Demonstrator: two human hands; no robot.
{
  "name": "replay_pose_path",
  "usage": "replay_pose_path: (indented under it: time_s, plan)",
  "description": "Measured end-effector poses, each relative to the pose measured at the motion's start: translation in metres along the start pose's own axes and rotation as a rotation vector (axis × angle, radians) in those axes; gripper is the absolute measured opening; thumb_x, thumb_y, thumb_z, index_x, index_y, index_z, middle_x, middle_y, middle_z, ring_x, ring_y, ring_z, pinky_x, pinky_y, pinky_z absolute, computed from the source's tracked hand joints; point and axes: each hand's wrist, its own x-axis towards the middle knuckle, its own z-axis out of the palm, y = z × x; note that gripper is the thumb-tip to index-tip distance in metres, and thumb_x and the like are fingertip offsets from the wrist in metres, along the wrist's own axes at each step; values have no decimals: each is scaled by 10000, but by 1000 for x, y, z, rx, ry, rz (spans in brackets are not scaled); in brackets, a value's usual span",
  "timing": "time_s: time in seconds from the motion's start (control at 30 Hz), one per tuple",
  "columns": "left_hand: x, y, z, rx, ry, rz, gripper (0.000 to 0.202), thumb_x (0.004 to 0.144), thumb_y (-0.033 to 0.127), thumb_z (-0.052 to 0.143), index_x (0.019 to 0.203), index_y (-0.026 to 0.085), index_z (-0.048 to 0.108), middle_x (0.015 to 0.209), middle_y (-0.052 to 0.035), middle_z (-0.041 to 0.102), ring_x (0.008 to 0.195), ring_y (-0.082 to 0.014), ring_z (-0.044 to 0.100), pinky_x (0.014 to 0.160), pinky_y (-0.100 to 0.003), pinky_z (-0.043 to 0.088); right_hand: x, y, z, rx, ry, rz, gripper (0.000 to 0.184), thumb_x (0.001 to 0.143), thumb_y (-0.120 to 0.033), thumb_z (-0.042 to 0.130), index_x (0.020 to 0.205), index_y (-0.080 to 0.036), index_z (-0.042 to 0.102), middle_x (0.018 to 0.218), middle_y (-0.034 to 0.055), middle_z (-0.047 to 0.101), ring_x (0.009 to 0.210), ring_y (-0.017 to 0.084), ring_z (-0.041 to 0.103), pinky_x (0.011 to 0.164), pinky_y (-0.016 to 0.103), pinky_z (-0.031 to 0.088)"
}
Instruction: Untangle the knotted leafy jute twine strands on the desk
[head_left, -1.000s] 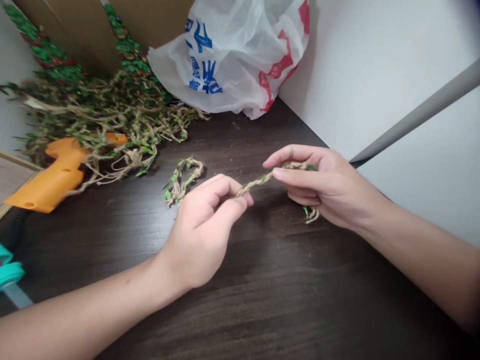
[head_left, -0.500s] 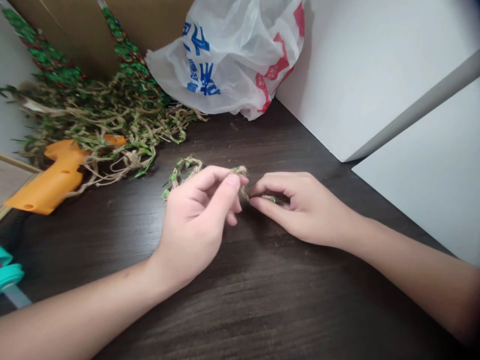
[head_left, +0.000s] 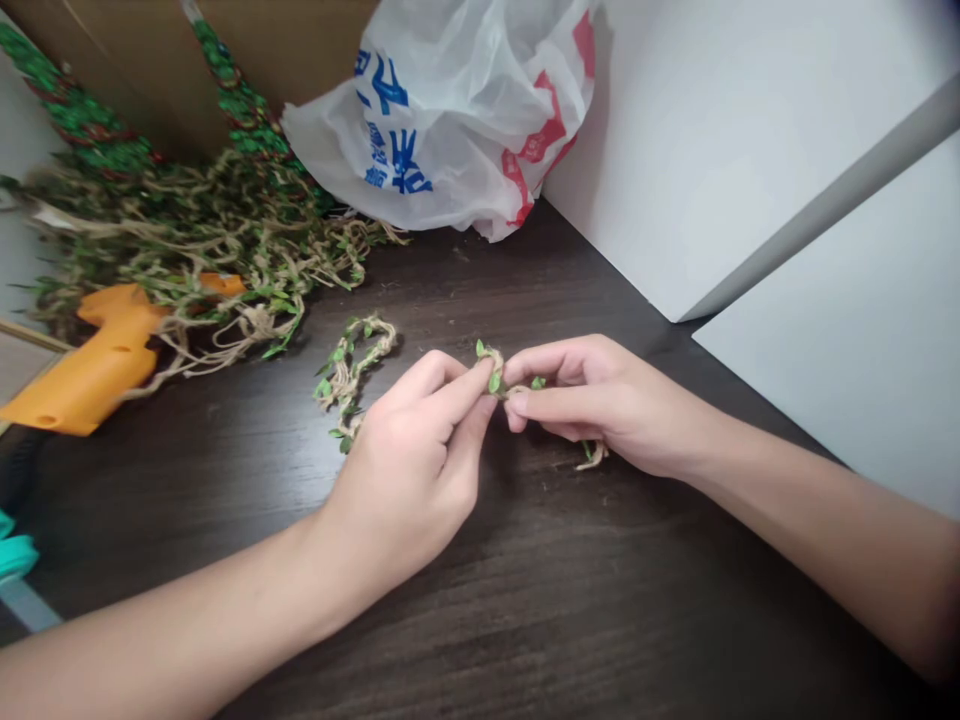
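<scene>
A twine garland with small green leaves (head_left: 381,342) runs across the dark tabletop and up into both hands. My left hand (head_left: 424,450) pinches it between thumb and fingers, and a small loop with leaves stands up at the fingertips. Close beside it, my right hand (head_left: 600,395) grips the same garland between thumb and forefinger. The frayed twine end hangs out below the right palm. Part of the garland is hidden behind the left hand.
At the back left lies a tangled heap of leafy twine (head_left: 225,220) with two green tinsel cones (head_left: 240,100) behind it. An orange hot glue gun (head_left: 90,360) lies in front. A white plastic bag (head_left: 465,130), white panels (head_left: 645,150) and a teal-topped object (head_left: 19,555) stand around the edges.
My left hand has turned over, knuckles now up, and its fingers have closed in on the garland. My right fingers have shifted their hold, and the twine end now shows below the hand.
</scene>
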Motion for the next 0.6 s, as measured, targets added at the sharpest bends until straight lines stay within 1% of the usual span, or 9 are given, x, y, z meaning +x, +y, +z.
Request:
replay_pose_path:
  time_s: [0.07, 0.13, 0.23, 0.27, 0.33, 0.4, 0.47, 0.5, 0.6]
  plan:
    - [-2, -1, 1, 57, -29, 2, 234, 1008, 108, 598, 1187, 159, 740, 972, -39, 639, 864, -149, 619, 786, -283, 494, 0, -1, -2, 17, -27, 9, 106, 868, -175, 646, 818, -150, 736, 628, -33, 545, 495, 64, 364, 450, 244, 220]
    - [-4, -2, 2, 118, -45, -4, 202, 1007, 122, 605, 1158, 159, 734, 966, -37, 632, 846, -151, 617, 762, -287, 485, 0, -2, -3, -1, -60, 26, 122, 867, -187, 646, 833, -151, 757, 675, -10, 615, 493, 67, 386, 439, 249, 229]
    - [-6, -2, 3, 206, -84, -35, 165, 1026, 154, 581, 980, 170, 738, 867, -15, 602, 755, -145, 593, 702, -297, 453, -2, -4, -2, -106, -77, 55, 148, 890, -227, 653, 890, -168, 788, 769, 18, 730, 479, 79, 451, 439, 255, 306]
    - [-6, -2, 3, 226, -101, -51, 200, 1036, 170, 564, 915, 166, 723, 829, -11, 585, 726, -146, 579, 684, -303, 439, -3, -5, -2, -168, -53, 32, 146, 898, -235, 662, 890, -173, 794, 781, 21, 749, 501, 89, 496, 467, 258, 355]
    - [-6, 0, 3, 248, -132, -86, 284, 1055, 204, 525, 816, 160, 672, 774, -8, 552, 680, -148, 545, 648, -315, 409, -4, -5, -1, -301, 48, -72, 132, 906, -244, 688, 890, -176, 801, 768, 21, 760, 584, 121, 591, 553, 270, 437]
    - [-4, 1, 2, 247, -168, -110, 340, 1066, 231, 493, 756, 165, 613, 748, -7, 530, 650, -149, 514, 623, -320, 383, -4, -4, -1, -400, 172, -193, 114, 905, -243, 717, 946, -175, 799, 750, 17, 752, 659, 151, 648, 612, 284, 471]
    - [-2, 3, 0, 191, -222, -116, 351, 1065, 246, 487, 735, 173, 584, 745, -8, 530, 649, -150, 506, 616, -317, 377, -4, -2, -2, -460, 258, -298, 124, 906, -224, 727, 1010, -179, 777, 784, 12, 754, 679, 157, 662, 636, 293, 483]
    - [0, 3, -1, 127, -245, -109, 335, 1063, 246, 491, 753, 174, 595, 757, -11, 547, 669, -153, 523, 628, -313, 392, -4, 0, -3, -478, 276, -342, 113, 911, -214, 723, 1012, -182, 763, 807, 12, 757, 688, 156, 665, 648, 296, 490]
    - [5, 2, -5, -148, -238, -111, 252, 1061, 232, 512, 880, 178, 679, 837, -23, 644, 779, -160, 606, 711, -293, 463, -2, 4, -3, -450, 248, -399, 45, 946, -197, 689, 954, -186, 732, 831, 13, 765, 723, 156, 675, 684, 299, 510]
